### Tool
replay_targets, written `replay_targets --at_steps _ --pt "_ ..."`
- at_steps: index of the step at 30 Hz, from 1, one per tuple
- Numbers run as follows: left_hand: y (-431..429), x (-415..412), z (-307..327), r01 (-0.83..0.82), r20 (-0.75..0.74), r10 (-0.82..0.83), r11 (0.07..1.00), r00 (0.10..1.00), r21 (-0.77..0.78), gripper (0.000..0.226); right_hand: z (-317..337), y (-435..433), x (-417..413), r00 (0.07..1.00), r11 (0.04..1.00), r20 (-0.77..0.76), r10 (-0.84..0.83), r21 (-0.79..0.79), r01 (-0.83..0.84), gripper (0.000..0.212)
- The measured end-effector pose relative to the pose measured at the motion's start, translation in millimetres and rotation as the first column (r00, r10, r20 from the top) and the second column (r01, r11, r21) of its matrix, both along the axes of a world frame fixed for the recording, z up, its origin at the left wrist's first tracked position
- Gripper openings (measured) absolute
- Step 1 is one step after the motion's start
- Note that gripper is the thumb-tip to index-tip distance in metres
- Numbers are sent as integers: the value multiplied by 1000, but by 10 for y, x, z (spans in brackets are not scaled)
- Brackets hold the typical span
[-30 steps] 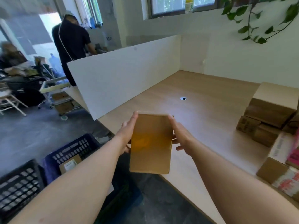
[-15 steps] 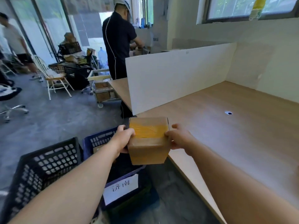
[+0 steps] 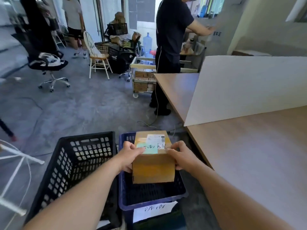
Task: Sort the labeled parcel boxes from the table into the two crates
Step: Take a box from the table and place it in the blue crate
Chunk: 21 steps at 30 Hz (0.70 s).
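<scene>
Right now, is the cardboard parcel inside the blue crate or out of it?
Out: the left hand and right hand hold the parcel over the blue crate, not set down.

Brown cardboard parcel box (image 3: 153,166), upright, with a white shipping label and a green handwritten note on top. I grip it between my left hand (image 3: 131,156) and right hand (image 3: 179,155) over the blue crate (image 3: 149,203). The black crate (image 3: 66,163) stands just beside it, to the left.
</scene>
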State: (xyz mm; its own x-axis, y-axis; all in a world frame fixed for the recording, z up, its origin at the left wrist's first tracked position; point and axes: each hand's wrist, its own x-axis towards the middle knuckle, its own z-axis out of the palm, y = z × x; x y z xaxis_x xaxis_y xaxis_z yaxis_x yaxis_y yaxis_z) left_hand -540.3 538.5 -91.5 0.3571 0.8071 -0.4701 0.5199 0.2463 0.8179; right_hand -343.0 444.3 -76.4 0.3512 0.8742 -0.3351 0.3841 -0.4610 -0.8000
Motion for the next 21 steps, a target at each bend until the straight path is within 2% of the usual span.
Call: replay_targets --at_steps 3,5,9,11,21 --pt "319 -73 -269 -18 -17 19 999 1000 36 32 -193 362 -106 996 999 80 -34 21 33 19" --pt "475 -103 -400 4 -36 -2 998 999 65 38 -301 567 -138 994 1000 112 -5 14 4 20" --pt "752 -104 -580 46 -37 -43 995 998 86 52 -474 899 -137 989 998 131 64 -30 -60 49" --pt "863 -62 -686 62 -39 -59 994 998 92 58 -584 1028 -96 988 996 136 76 -54 -69 57" --pt "851 349 -1610 38 -127 -47 997 991 -68 61 -1476 1175 250 976 963 171 134 -254 -88 65"
